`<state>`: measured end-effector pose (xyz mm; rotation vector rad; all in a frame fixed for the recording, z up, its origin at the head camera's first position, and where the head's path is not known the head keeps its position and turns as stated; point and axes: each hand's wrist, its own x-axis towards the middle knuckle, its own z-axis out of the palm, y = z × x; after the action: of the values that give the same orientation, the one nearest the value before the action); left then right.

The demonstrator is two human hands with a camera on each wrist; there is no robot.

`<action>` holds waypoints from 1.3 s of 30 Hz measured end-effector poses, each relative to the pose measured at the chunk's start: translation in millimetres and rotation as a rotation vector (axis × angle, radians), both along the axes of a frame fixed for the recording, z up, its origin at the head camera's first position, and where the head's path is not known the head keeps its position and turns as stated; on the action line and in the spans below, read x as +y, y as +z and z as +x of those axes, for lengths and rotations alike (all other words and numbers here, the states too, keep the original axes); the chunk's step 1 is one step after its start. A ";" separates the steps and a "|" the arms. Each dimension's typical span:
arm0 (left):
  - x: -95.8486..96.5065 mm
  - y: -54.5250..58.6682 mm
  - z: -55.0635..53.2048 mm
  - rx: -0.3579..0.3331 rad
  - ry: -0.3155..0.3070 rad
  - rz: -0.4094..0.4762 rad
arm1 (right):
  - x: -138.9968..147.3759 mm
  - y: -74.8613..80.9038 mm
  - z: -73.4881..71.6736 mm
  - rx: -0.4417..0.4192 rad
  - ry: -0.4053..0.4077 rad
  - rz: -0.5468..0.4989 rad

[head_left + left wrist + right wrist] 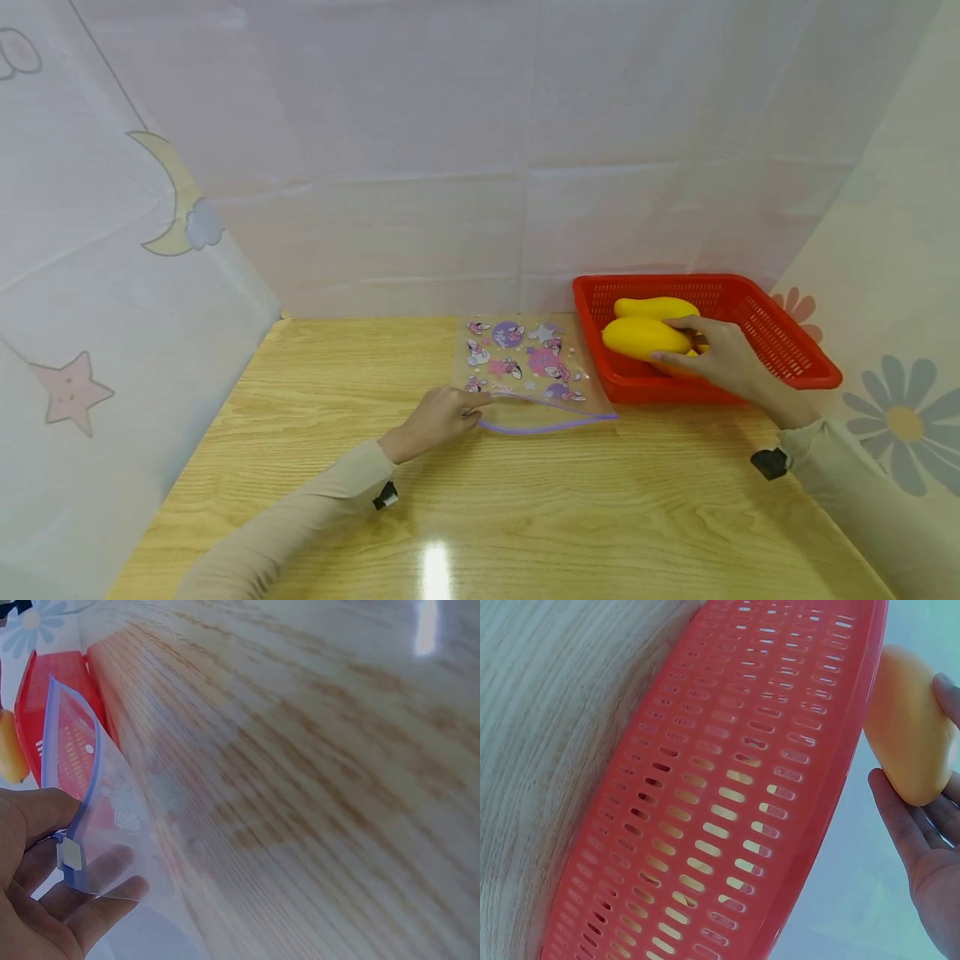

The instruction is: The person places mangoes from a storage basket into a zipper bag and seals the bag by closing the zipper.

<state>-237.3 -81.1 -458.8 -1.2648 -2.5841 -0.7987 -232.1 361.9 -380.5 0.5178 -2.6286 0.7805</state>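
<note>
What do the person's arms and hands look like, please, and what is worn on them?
The left sleeve and right sleeve are long and plain beige. A small black piece shows at each cuff. The left hand and right hand wear no gloves.

head view: from above the near side, facing forward and down over the wooden table (570,517); the farthest off, with the red basket (813,379) at three o'clock. left wrist view: low, rolled sideways, close to the left hand (438,421) at eight o'clock; basket at ten. right wrist view: close against the basket's slotted wall, rolled the opposite way, right hand (720,354) at four o'clock. all three share table and basket; head and left wrist share the zip bag (525,362).
</note>
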 end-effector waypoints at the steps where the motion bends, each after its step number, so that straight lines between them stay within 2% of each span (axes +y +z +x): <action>1: -0.2 -0.2 0.0 0.000 0.001 -0.001 | -0.9 0.4 0.8 -0.002 -0.001 -0.005; 7: -0.4 -1.2 -0.8 0.003 -0.004 0.006 | -3.3 1.8 4.0 0.000 0.026 0.002; 16: 0.1 -1.0 -2.0 -0.001 -0.001 -0.004 | -7.5 0.8 7.0 0.030 0.009 -0.009; 39: 0.5 -1.8 -2.7 0.011 -0.004 -0.018 | -23.5 2.0 15.6 0.075 0.115 0.015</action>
<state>-240.0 -80.5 -460.6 -1.2757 -2.5870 -0.7682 -216.5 338.3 -378.5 0.6940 -2.5558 0.7601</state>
